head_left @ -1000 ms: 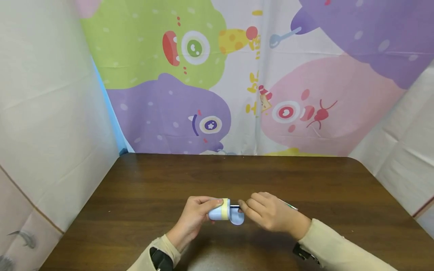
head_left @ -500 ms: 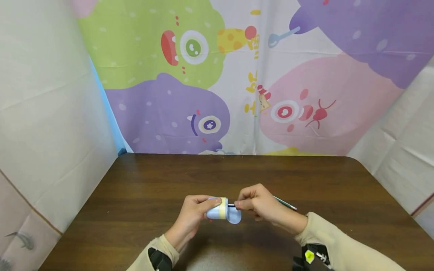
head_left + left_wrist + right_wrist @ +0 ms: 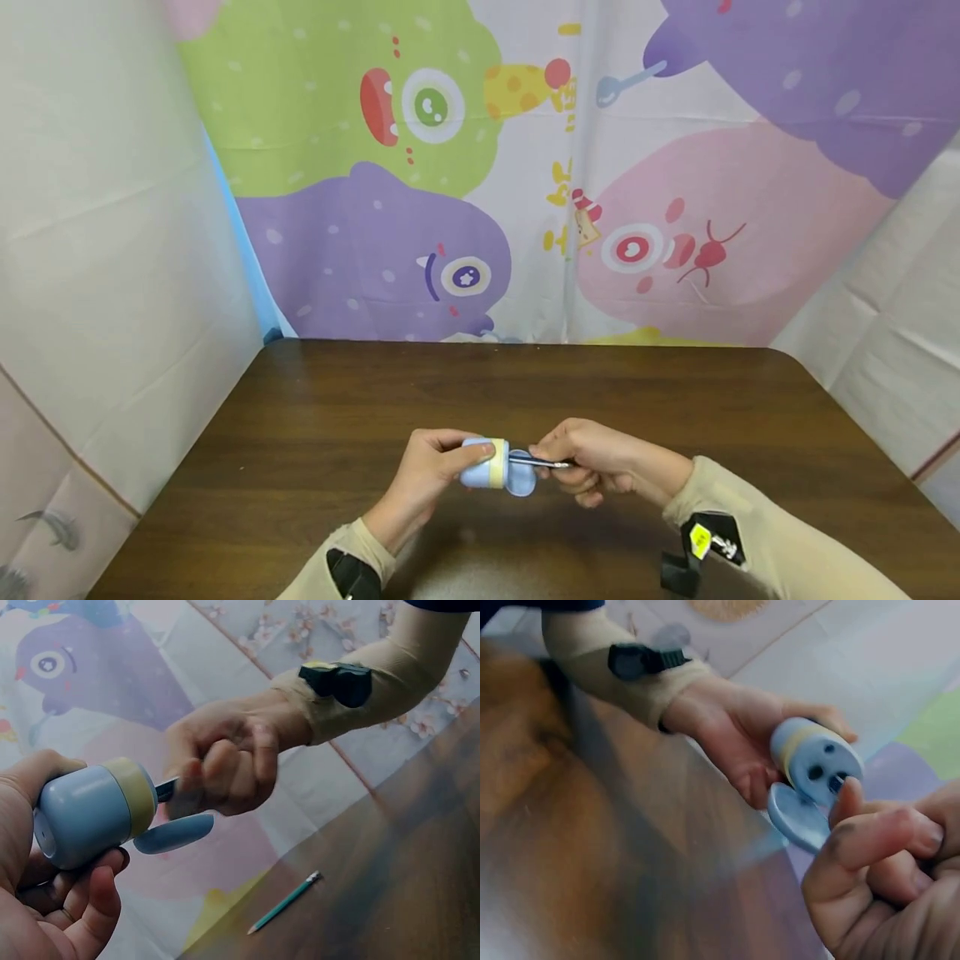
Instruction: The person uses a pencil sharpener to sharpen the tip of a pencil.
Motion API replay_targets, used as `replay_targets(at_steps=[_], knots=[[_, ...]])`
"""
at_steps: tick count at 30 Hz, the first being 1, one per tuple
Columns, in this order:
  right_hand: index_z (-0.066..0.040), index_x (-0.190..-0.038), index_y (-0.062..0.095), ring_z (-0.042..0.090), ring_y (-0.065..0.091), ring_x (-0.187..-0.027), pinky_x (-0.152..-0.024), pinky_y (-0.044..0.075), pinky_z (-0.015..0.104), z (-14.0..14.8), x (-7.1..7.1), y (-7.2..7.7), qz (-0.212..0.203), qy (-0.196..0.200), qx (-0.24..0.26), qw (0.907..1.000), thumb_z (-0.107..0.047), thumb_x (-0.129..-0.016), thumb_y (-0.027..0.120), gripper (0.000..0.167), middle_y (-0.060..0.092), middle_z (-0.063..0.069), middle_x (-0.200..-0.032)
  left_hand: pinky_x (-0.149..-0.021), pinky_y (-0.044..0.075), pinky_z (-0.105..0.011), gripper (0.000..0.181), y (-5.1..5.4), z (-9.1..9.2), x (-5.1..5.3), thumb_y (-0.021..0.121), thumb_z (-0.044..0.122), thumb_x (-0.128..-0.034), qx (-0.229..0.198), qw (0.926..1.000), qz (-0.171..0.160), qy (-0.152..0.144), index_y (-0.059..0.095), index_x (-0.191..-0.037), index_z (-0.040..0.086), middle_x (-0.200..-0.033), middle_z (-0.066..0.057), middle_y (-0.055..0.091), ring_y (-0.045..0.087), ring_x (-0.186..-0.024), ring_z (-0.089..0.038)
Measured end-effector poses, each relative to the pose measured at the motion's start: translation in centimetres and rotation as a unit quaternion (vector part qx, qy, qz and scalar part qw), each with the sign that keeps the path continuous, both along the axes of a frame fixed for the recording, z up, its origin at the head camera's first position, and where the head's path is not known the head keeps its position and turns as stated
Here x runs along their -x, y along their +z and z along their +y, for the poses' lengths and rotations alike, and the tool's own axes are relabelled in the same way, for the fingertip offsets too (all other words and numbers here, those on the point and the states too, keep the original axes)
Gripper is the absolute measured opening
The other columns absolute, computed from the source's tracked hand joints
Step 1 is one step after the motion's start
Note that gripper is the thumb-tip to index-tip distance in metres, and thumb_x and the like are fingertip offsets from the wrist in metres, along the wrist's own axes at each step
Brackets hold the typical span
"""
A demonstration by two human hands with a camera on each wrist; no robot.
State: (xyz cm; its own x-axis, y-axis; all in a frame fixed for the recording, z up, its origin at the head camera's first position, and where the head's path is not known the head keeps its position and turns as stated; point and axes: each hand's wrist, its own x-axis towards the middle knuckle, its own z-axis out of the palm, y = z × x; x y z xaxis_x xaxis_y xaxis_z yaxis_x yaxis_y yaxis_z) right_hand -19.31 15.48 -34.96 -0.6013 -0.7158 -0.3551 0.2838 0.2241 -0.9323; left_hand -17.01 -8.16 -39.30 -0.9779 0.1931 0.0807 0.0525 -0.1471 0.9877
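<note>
Sharpener (image 3: 477, 464), pale blue with 1 yellow band, is lying sideways in the left hand (image 3: 432, 468), above the counter (image 3: 360, 400); that hand's fingers are gripping it, the thumb pressing on top. Its round lid (image 3: 521, 481) is hanging open at the end facing the right hand (image 3: 592, 457). Right fingers are pinching a dark pencil (image 3: 547, 462), which is poking into 1 of 3 holes showing in the right wrist view. Farther out, 1 green pencil (image 3: 285, 904) is resting on the counter, and a cartoon-printed cloth (image 3: 420, 242) is hanging behind.
</note>
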Motion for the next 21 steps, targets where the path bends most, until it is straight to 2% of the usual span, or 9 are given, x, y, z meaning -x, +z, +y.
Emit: replay_targets(at_steps=[7,11,13,18,21], knots=[[-0.002,-0.078,0.056,0.004,0.025,-0.041,-0.039,0.033,0.021,1.3,0.4,0.2,0.038,0.012,0.015,0.9991,-0.013,-0.102,0.046,0.029,0.029,-0.010,-0.048,-0.049,0.048,-0.023,0.027,0.2,-0.5,0.3,0.071,0.002,-0.0820,-0.015,0.9999,-0.003,0.000,0.066,-0.094,-0.022,-0.073,-0.002,0.067,0.056,-0.060,-0.011],[-0.002,-0.078,0.058,0.003,0.026,-0.042,-0.040,0.034,0.021,1.8,0.4,0.2,0.049,0.019,0.023,0.9983,-0.014,-0.102,0.047,0.028,0.030,-0.010,-0.048,-0.049,0.048,-0.023,0.009,0.3,-0.6,0.4,0.069,0.002,-0.0824,-0.032,0.9993,-0.018,-0.007,0.075,-0.083,-0.004,-0.073,-0.002,0.067,0.056,-0.059,-0.010],[-0.002,-0.079,0.059,0.003,0.026,-0.042,-0.040,0.035,0.021,2.1,0.4,0.2,0.052,0.020,0.027,0.9981,-0.015,-0.102,0.048,0.028,0.031,-0.010,-0.049,-0.049,0.048,-0.022,0.008,0.3,-0.6,0.4,0.069,0.002,-0.0822,-0.040,0.9989,-0.023,-0.008,0.075,-0.079,0.005,-0.073,-0.002,0.067,0.056,-0.059,-0.010],[-0.002,-0.084,0.061,0.003,0.029,-0.044,-0.041,0.037,0.020,2.6,0.3,0.1,0.064,0.021,0.041,0.9969,-0.015,-0.102,0.050,0.025,0.036,-0.009,-0.052,-0.049,0.048,-0.022,0.012,0.4,-0.8,0.4,0.068,0.002,-0.0823,-0.049,0.9984,-0.025,-0.015,0.075,-0.077,0.010,-0.074,-0.002,0.067,0.056,-0.060,-0.011],[0.004,-0.086,0.058,0.003,0.032,-0.046,-0.043,0.037,0.020,2.8,0.2,0.0,0.080,0.017,0.051,0.9954,-0.013,-0.101,0.050,0.024,0.041,-0.006,-0.056,-0.049,0.048,-0.022,0.013,0.3,-0.8,0.4,0.068,0.002,-0.0825,-0.051,0.9982,-0.027,-0.016,0.076,-0.076,0.011,-0.075,-0.002,0.067,0.055,-0.061,-0.011]])
